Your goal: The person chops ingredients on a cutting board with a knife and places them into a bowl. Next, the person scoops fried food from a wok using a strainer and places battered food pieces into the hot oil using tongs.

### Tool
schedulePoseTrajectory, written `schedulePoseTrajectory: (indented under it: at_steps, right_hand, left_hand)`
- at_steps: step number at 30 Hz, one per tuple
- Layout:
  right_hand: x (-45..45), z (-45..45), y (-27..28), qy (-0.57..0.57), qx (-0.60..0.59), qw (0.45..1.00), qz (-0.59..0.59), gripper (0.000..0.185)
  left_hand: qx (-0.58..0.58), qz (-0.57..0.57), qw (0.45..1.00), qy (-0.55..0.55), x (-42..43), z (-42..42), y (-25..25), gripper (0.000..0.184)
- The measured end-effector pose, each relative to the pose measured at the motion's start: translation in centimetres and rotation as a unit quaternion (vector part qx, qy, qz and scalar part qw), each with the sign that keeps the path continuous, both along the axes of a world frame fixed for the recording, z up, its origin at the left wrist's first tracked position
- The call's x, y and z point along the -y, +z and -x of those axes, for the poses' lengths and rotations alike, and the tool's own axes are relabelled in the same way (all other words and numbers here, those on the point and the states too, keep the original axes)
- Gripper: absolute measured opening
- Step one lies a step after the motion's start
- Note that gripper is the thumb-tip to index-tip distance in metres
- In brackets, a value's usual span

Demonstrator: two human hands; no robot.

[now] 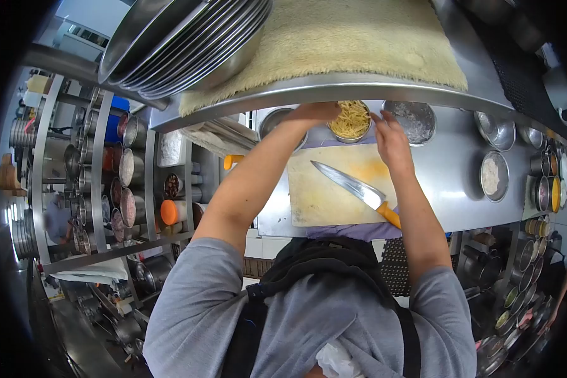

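Observation:
A metal bowl of thin yellow strips [349, 121] stands behind the cutting board, between my two hands. My left hand [321, 113] is at the bowl's left rim, its fingers largely hidden by the shelf edge. On the other side, my right hand [390, 133] has its fingers stretched and apart, the nearest fingertip close to the right rim; I cannot tell whether it touches. A large knife with a yellow handle [353, 187] lies across the pale cutting board [309, 205], its handle near my right forearm. Under the bowl shows purple cloth [321, 142].
A steel bowl with white residue [416, 123] is right of my right hand; another metal bowl [275, 120] is partly behind my left forearm. Farther right stands a bowl of white contents [494, 176]. A shelf edge [334, 88] overhangs the counter, bearing stacked metal bowls [189, 50].

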State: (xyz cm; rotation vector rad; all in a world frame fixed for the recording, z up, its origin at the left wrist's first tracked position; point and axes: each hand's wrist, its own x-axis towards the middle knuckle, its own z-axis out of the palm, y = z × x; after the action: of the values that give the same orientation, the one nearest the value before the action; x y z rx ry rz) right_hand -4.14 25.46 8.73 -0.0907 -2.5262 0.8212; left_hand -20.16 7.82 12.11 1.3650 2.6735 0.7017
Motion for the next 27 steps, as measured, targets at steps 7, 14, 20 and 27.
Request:
schedulePoseTrajectory:
  at_steps: [7, 14, 20, 27]
  right_hand:
    - [0.0, -10.9, -0.3, -0.015, 0.101, 0.99, 0.096, 0.02]
    - [1.3, -18.4, -1.6, -0.082, 0.146, 0.97, 0.178, 0.02]
    - [2.9, -22.0, -2.9, -0.098, 0.167, 0.968, 0.162, 0.019]
    - [4.5, -22.4, -1.5, -0.099, 0.201, 0.958, 0.181, 0.019]
  left_hand:
    - [0.011, -0.029, 0.998, 0.06, 0.0, 0.8, 0.3, 0.036]
    - [-0.005, 0.002, 0.991, 0.136, -0.1, -0.6, -1.8, 0.03]
    - [0.027, 0.151, 0.983, 0.101, 2.0, 1.1, -4.0, 0.019]
    - [0.098, -0.003, 0.989, 0.112, 1.9, 0.3, 0.8, 0.021]
